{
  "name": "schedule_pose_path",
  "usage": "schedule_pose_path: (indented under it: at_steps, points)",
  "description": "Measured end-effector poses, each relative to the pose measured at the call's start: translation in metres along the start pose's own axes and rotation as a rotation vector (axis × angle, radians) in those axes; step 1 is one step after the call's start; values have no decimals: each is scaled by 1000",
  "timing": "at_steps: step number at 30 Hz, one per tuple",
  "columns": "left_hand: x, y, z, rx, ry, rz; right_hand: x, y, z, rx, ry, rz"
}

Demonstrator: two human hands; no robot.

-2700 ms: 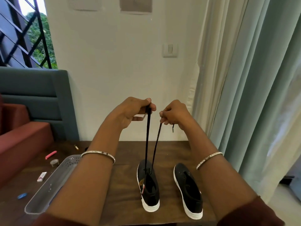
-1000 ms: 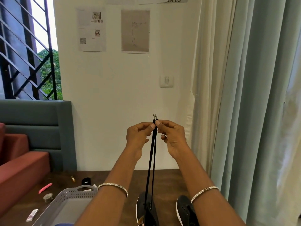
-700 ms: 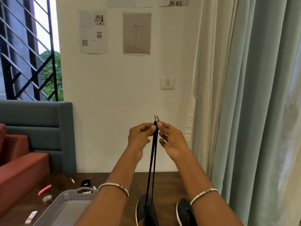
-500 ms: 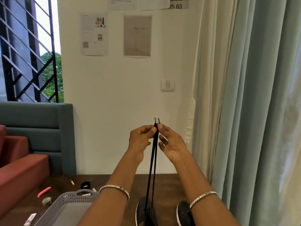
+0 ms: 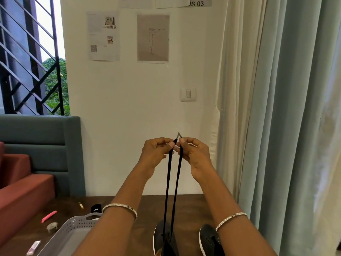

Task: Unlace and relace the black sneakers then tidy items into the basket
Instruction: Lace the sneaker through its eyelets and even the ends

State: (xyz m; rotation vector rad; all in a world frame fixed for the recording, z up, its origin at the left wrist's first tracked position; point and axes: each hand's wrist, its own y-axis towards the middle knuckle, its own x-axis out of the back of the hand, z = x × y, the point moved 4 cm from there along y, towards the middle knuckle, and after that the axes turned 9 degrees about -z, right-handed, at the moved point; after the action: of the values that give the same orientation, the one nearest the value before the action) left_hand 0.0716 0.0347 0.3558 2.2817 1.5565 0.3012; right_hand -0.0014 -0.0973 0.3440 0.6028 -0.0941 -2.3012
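Two black sneakers stand on the brown table at the bottom edge of the head view: the left sneaker (image 5: 162, 237) and the right sneaker (image 5: 208, 239), both cut off by the frame. A black shoelace (image 5: 168, 182) rises taut in two strands from the left sneaker up to my hands. My left hand (image 5: 156, 152) pinches one strand near its tip. My right hand (image 5: 193, 154) pinches the other strand, and the two lace tips meet above my fingers. A grey perforated basket (image 5: 77, 222) lies at the lower left.
Small items lie on the table left of the basket: a pink marker (image 5: 48, 216), a tape roll (image 5: 52, 226), a white eraser (image 5: 33, 247), a black roll (image 5: 96, 207). A red and grey sofa (image 5: 27, 172) stands at left, curtains (image 5: 276, 126) at right.
My hands rose with the lace ends and brought the two tips together. In the last half second the strands parted slightly. The camera tilted up, so the sneakers dropped to the frame's bottom.
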Motion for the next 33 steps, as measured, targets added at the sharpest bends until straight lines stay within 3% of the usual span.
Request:
schedule_pose_path:
  at_steps: [5,12,16,19,22,26,29,31,33]
  points:
    - [6,4,-7,49,25,149,-1,2,8,26,-77,16]
    - [6,4,-12,216,-30,212,-3,0,12,-46,-161,171]
    - [6,1,-8,249,-41,138,2,3,14,-97,-208,242]
    - [8,2,-5,178,23,26,6,3,16,-73,-245,336]
    - [9,4,-8,-13,169,-105,7,-3,15,-1,-267,428]
    - [-3,3,-14,-360,362,-82,9,3,10,181,-262,236]
    - [-12,-4,-17,-855,711,-72,8,7,3,140,-275,141]
    - [-18,-12,-16,-1247,961,-74,6,7,-1,23,-286,90]
    - [-23,-19,-11,-1521,1177,-47,4,8,-3,-127,-303,42]
